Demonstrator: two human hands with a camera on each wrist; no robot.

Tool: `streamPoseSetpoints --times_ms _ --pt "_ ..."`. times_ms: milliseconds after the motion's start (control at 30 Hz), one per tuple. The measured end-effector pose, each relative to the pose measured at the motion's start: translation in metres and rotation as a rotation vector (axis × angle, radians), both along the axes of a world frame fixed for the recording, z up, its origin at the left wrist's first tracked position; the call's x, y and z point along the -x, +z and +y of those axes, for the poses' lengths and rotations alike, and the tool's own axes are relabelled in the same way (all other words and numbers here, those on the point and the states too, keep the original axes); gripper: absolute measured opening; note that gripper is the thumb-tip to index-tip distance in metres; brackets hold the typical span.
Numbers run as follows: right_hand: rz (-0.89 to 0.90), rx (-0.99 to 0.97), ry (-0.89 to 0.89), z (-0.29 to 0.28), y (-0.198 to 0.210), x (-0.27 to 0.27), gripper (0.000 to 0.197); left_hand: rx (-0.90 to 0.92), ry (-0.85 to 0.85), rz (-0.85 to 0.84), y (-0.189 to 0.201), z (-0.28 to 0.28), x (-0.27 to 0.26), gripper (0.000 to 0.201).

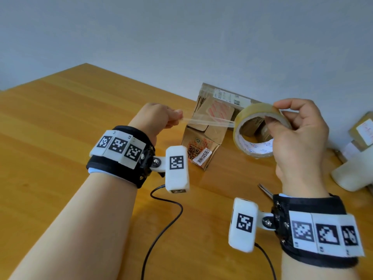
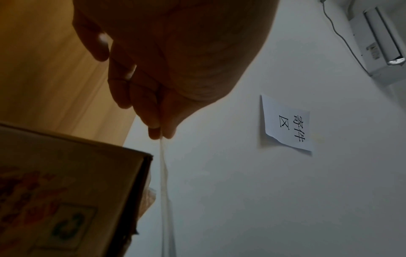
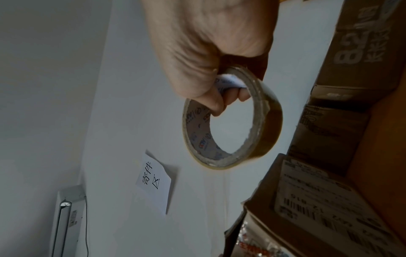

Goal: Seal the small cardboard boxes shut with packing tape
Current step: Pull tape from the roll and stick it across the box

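Head view gives me both hands raised above the wooden table. My right hand grips the tape roll; my left hand pinches the pulled tape strip, stretched over the small box, open-flapped, near the wall.

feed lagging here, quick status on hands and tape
Left hand pinches clear tape strip. Right hand grips yellowish tape roll. Small brown cardboard box open below, nothing blocking.

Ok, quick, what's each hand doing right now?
Left hand: pinches the pulled tape end.
Right hand: grips the tape roll.
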State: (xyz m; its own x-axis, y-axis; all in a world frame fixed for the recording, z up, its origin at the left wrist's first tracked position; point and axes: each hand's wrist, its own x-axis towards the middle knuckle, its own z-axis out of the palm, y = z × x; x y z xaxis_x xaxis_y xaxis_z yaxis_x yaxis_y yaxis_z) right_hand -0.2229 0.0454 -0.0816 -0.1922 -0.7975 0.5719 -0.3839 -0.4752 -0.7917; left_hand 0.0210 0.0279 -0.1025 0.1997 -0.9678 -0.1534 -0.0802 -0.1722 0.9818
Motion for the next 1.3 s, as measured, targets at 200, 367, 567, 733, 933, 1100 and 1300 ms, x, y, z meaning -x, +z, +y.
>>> streamPoseSetpoints --times_ms 200,367,567,733,933,1100,1300 --pt "-0.003 0.005 0.002 -0.001 0.000 0.000 0.039 -0.001 -0.005 -0.014 -0.003 -0.003 0.001 0.021" --pt "0.000 0.004 -0.007 -0.002 -0.002 -0.001 0.039 0.029 0.016 -0.032 -0.004 -0.005 0.005 0.024" --pt "-0.006 -0.005 -0.021 -0.002 -0.003 0.001 0.038 0.087 0.064 0.027 -0.016 -0.009 0.005 0.024" --pt "-0.005 -0.024 -0.036 -0.004 -0.005 0.001 0.039 0.064 0.042 0.000 -0.020 -0.011 0.005 0.028" --pt "-0.020 -0.033 -0.033 -0.003 -0.004 0.003 0.041 0.025 -0.016 -0.013 -0.023 -0.011 0.007 0.028" --pt "-0.031 -0.041 -0.025 -0.002 -0.002 0.004 0.040 -0.009 -0.056 -0.006 -0.023 -0.012 0.007 0.027" --pt "-0.025 -0.038 -0.024 -0.001 0.000 0.005 0.040 -0.012 -0.063 0.086 -0.019 -0.013 0.005 0.022"
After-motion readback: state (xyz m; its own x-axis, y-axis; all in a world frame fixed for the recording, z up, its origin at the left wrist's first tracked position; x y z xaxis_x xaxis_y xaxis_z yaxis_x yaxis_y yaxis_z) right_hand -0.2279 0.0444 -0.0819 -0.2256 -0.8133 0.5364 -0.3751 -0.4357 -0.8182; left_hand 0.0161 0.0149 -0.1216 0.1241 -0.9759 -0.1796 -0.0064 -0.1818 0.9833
